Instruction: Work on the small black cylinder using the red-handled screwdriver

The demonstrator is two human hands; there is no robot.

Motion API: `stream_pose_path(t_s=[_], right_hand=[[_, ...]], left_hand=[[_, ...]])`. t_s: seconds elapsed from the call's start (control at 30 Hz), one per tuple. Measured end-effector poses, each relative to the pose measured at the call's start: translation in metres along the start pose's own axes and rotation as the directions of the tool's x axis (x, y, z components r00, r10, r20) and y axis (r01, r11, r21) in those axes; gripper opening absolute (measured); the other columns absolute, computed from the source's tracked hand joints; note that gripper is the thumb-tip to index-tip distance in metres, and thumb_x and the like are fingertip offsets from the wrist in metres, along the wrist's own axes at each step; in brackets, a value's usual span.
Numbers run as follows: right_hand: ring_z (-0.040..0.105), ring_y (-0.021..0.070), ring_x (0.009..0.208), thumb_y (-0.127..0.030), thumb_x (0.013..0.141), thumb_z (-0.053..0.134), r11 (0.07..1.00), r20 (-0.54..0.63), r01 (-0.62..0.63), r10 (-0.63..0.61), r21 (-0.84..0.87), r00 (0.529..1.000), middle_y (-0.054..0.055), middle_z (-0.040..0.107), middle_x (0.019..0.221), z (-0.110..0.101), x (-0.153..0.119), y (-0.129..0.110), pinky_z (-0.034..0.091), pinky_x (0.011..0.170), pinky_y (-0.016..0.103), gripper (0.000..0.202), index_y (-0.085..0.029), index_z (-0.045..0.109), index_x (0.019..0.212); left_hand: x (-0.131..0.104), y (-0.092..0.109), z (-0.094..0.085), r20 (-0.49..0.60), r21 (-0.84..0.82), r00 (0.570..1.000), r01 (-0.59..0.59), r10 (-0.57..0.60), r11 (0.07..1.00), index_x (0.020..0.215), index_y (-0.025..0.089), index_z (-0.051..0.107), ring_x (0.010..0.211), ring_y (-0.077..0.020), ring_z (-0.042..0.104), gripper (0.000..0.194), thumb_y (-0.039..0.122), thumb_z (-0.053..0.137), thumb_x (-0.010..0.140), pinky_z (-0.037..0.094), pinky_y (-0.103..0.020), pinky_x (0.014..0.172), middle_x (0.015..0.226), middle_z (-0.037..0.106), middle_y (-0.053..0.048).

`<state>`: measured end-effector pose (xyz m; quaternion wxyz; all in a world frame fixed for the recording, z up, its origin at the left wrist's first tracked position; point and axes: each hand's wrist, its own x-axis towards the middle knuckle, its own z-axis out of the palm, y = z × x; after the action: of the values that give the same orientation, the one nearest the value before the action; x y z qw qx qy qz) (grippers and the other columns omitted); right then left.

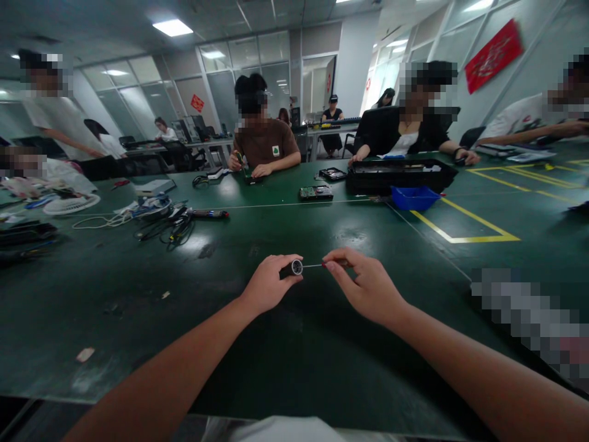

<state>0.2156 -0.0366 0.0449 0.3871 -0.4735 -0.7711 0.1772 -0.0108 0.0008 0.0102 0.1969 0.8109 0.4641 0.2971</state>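
Above the green table (221, 344), my left hand (269, 283) grips a short black cylinder (294, 267) with a round silver-rimmed end facing me. A thin metal rod (313, 266) runs from beside that end to my right hand (363, 283). My right thumb and forefinger pinch a small red piece at the rod's other end. Both hands are at the middle of the view, a short distance apart. What lies inside the cylinder's end is too small to tell.
Cables (177, 227) and a dark tool with a red tip (209, 214) lie at left. Ahead are a hard drive (315, 193), a blue bin (415, 197) and a long black case (400, 178). A person in brown (271, 147) works opposite.
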Motion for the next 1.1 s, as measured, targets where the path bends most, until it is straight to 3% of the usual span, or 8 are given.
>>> stream_pose_path(t_s=[0.1,0.23,0.3,0.43,0.63,0.8,0.9,1.1], right_hand=[[0.068,0.0205,0.087,-0.027,0.096,0.049,0.999,0.031,0.027,-0.025,-0.042,0.999,0.007,0.073,0.1,-0.0003,-0.0013,-0.0014,0.051,0.071,0.034,0.026,-0.02,0.062,0.118],[0.066,0.0186,0.068,-0.037,0.102,0.039,0.993,0.051,-0.034,0.04,-0.11,0.998,0.004,0.072,0.082,-0.0001,0.0005,-0.0009,0.047,0.062,0.032,0.033,-0.021,0.066,0.114],[0.064,0.0175,0.063,-0.039,0.103,0.037,0.991,0.042,-0.056,0.061,-0.119,0.997,0.004,0.073,0.083,0.0001,0.0015,-0.0006,0.045,0.059,0.032,0.036,-0.021,0.067,0.112],[0.06,0.0162,0.056,-0.035,0.1,0.043,0.992,0.079,-0.078,0.086,-0.1,0.993,0.003,0.072,0.08,0.0005,0.0005,-0.0017,0.043,0.054,0.031,0.035,-0.02,0.058,0.129],[0.066,0.0185,0.073,-0.027,0.094,0.05,0.999,0.073,-0.017,0.019,-0.034,0.997,0.004,0.07,0.085,0.0011,-0.0008,-0.0018,0.049,0.065,0.032,0.036,-0.019,0.052,0.13],[0.06,0.0156,0.056,-0.037,0.102,0.038,0.996,0.081,-0.074,0.078,-0.052,0.994,0.002,0.069,0.076,0.0,0.0007,-0.0023,0.042,0.054,0.03,0.034,-0.021,0.061,0.12],[0.058,0.0146,0.054,-0.034,0.101,0.04,0.996,0.095,-0.06,0.067,-0.072,0.993,0.003,0.071,0.08,0.0,-0.0002,-0.0049,0.041,0.053,0.03,0.031,-0.022,0.061,0.12],[0.064,0.0184,0.071,-0.028,0.098,0.047,0.999,0.106,-0.018,0.023,-0.048,0.994,0.004,0.068,0.083,0.0011,-0.0032,-0.0081,0.048,0.063,0.032,0.033,-0.019,0.052,0.129]], left_hand=[[0.0005,-0.0016,-0.0005,-0.003,-0.01,1.0,0.01,-0.01,1.0,0.123,0.028,0.065,0.108,-0.0238,0.06,0.038,0.026,0.071,0.086,0.045,-0.04,0.096,0.116,0.069,-0.003],[0.0005,0.0001,-0.0014,0.009,-0.003,1.0,0.01,-0.01,1.0,0.124,0.028,0.064,0.105,-0.0237,0.061,0.039,0.027,0.071,0.086,0.046,-0.04,0.094,0.113,0.069,-0.003],[0.0004,0.0017,-0.0015,0.018,0.004,1.0,0.003,-0.003,1.0,0.123,0.028,0.065,0.102,-0.0233,0.061,0.038,0.026,0.072,0.085,0.046,-0.039,0.092,0.111,0.07,-0.002],[0.0003,0.0041,-0.0013,0.039,0.02,0.999,-0.006,0.005,1.0,0.121,0.028,0.066,0.098,-0.0225,0.061,0.036,0.025,0.071,0.086,0.045,-0.039,0.092,0.107,0.07,-0.002],[0.0005,0.0054,-0.0014,0.049,0.025,0.999,0.002,-0.003,1.0,0.121,0.026,0.066,0.098,-0.0226,0.061,0.035,0.025,0.071,0.086,0.045,-0.04,0.095,0.106,0.071,-0.003],[0.0006,0.0072,-0.0022,0.051,0.025,0.999,0.003,-0.004,1.0,0.121,0.026,0.066,0.098,-0.0226,0.062,0.035,0.025,0.07,0.087,0.045,-0.041,0.097,0.108,0.071,-0.003],[0.0004,0.0058,-0.0015,0.046,0.02,0.999,-0.003,0.002,1.0,0.12,0.026,0.067,0.098,-0.0229,0.062,0.034,0.024,0.071,0.086,0.046,-0.04,0.095,0.106,0.071,-0.003],[0.0002,0.0022,-0.001,0.021,-0.002,1.0,-0.009,0.009,1.0,0.121,0.027,0.065,0.104,-0.0234,0.061,0.036,0.024,0.071,0.086,0.045,-0.039,0.093,0.112,0.07,-0.002]])
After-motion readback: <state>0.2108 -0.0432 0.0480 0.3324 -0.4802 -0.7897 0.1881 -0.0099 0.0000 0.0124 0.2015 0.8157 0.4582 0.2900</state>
